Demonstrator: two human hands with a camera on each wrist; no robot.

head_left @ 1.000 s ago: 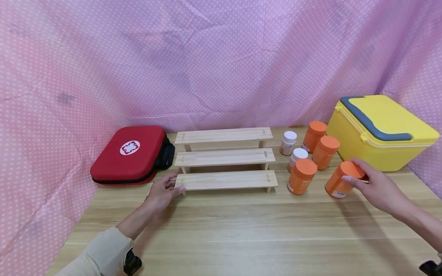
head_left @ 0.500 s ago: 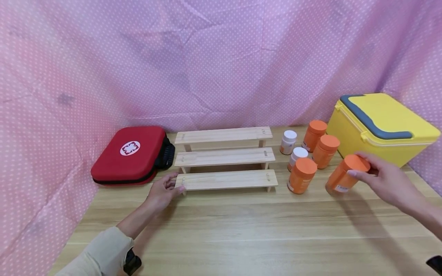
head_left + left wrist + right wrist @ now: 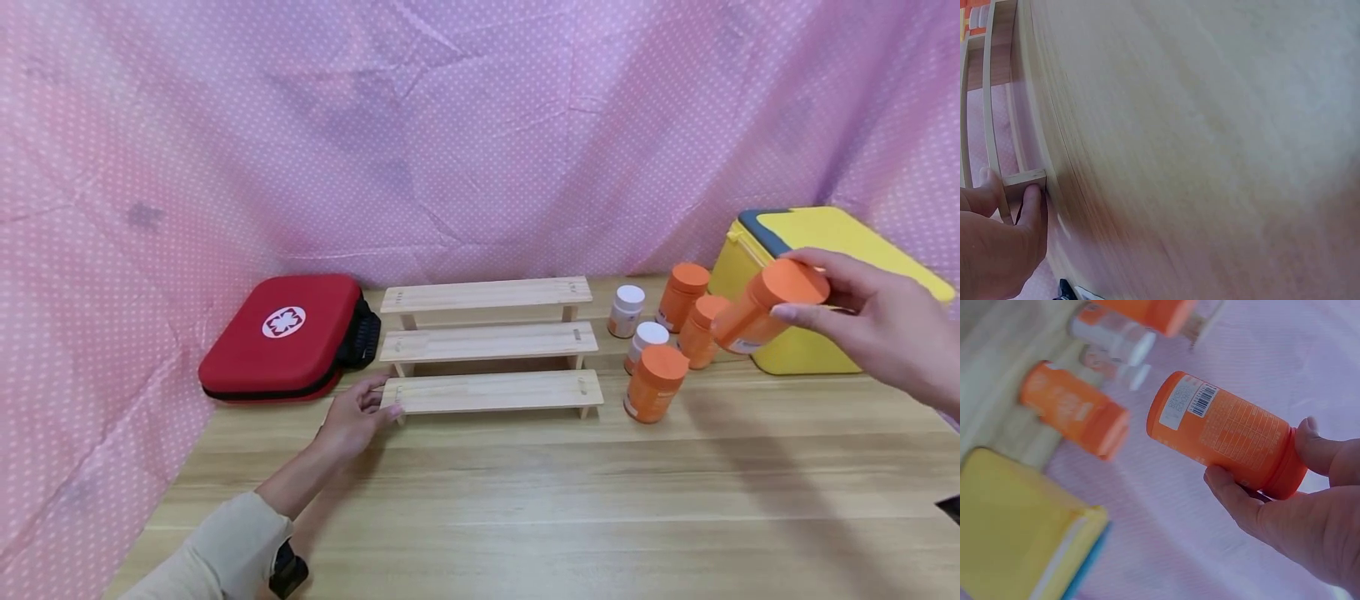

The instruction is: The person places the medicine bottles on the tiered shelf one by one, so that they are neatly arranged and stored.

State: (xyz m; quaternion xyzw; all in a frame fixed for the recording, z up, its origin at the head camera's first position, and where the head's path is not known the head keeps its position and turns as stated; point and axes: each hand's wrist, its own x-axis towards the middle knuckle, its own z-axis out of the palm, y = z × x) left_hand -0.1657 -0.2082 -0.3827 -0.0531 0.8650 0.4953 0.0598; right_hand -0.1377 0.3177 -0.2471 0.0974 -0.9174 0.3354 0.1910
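Polka-dot cloth (image 3: 480, 142) is hanging behind. My right hand (image 3: 881, 317) is gripping an orange bottle (image 3: 1225, 434) midair, left hand (image 3: 351, 423) pinching a wooden riser (image 3: 491, 392).

The sleeve (image 3: 232, 537) is beige (the wrist device (image 3: 288, 572), black).

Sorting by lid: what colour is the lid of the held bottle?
The lid is orange, shown best in the head view.
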